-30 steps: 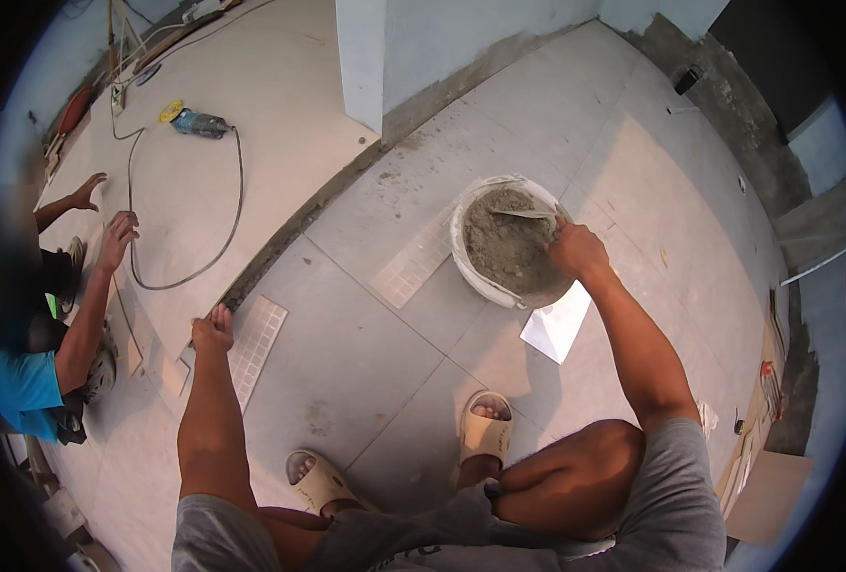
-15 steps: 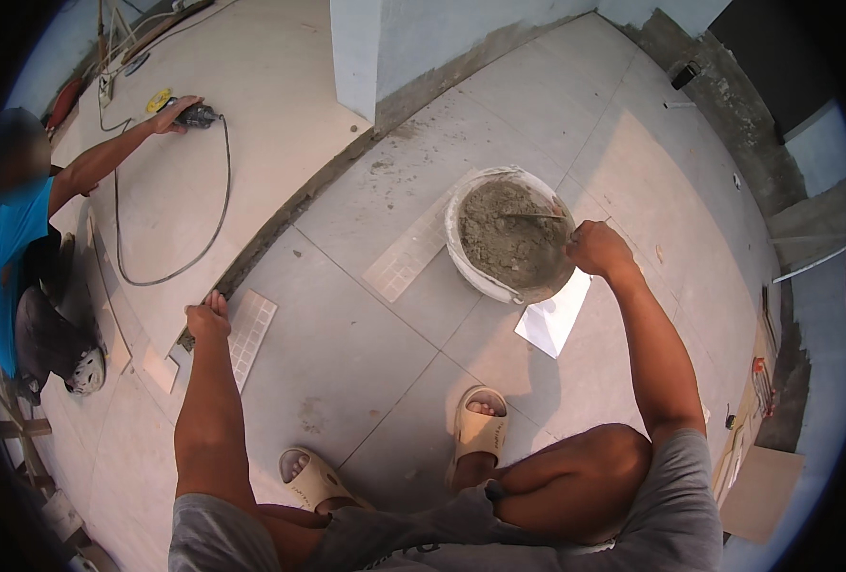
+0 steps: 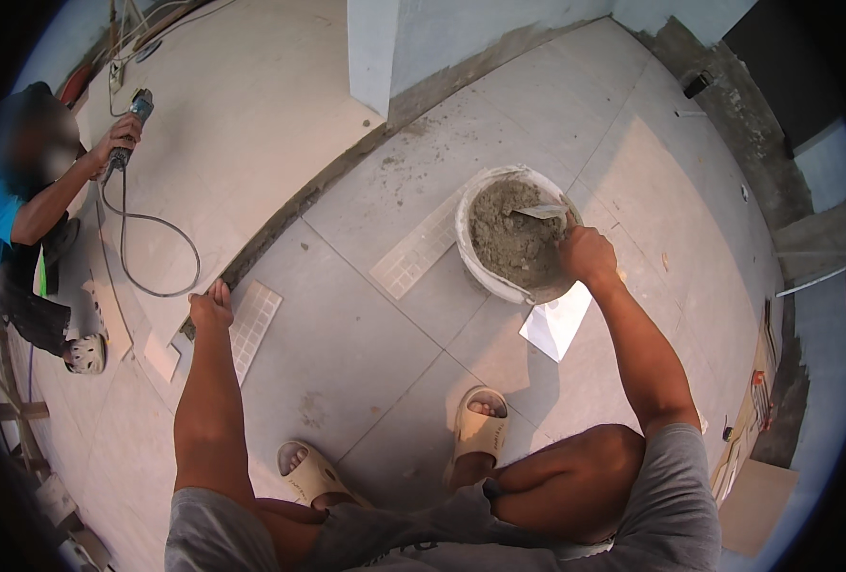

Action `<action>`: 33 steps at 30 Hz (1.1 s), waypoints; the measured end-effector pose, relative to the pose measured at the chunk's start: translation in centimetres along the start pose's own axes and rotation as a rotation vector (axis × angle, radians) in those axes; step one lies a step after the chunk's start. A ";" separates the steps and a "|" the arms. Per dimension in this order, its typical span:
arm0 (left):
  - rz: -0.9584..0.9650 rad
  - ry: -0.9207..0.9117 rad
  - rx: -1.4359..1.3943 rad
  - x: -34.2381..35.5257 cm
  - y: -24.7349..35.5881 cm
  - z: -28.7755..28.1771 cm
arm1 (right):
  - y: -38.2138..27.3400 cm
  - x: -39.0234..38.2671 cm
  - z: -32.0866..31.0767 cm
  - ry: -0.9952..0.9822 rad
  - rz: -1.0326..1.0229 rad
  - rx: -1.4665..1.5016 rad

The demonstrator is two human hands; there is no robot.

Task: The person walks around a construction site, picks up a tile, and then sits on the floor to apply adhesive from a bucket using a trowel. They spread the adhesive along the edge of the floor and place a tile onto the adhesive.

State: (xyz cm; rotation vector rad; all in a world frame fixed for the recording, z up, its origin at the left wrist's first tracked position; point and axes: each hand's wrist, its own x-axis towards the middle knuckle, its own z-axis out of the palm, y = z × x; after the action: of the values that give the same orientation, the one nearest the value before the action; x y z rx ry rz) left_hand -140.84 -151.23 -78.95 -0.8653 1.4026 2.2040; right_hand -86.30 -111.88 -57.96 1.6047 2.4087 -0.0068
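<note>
The right hand (image 3: 587,255) reaches out from a nearly straight arm to the near rim of a white bucket (image 3: 480,272), its fingers wrapped shut around the handle of a trowel (image 3: 543,212) whose blade lies in the grey mortar (image 3: 510,240) filling the bucket. The left hand (image 3: 211,307) stretches forward and down on a straight arm, fingers curled onto the edge of a small mosaic tile sheet (image 3: 251,326) lying on the floor; whether it grips the sheet or only presses on it cannot be told.

There is one bucket and one trowel. Two mosaic sheets lie on the floor: the one at the left hand and a second mosaic sheet (image 3: 415,254) just left of the bucket. One plain white tile piece (image 3: 554,322) lies just beside the bucket's near side. Two beige slippers are on the person's feet.

The floor (image 3: 366,343) is large grey tiles, dusty, with a white wall corner (image 3: 370,48) beyond. At far left another person (image 3: 22,238) crouches, holding a corded power tool (image 3: 129,124).
</note>
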 end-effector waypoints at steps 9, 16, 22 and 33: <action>-0.041 0.019 -0.020 -1.3 0.4 0.2 | 0.6 -1.5 0.1 0.151 -0.025 0.096; -0.035 0.032 -0.057 -4.4 -0.5 1.8 | 3.8 -3.1 0.1 0.190 -0.074 0.132; -0.064 -0.020 0.153 -4.9 0.2 1.6 | 2.1 -3.5 -2.4 0.195 -0.114 0.217; 0.771 0.107 1.527 -12.7 1.0 4.3 | -13.6 -1.8 -5.8 0.317 -0.711 0.090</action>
State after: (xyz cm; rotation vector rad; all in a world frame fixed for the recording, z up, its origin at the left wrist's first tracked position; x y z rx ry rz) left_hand -133.42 -147.71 -68.33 0.1876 2.9666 0.7007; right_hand -99.22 -118.05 -53.77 0.7356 3.1337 0.0123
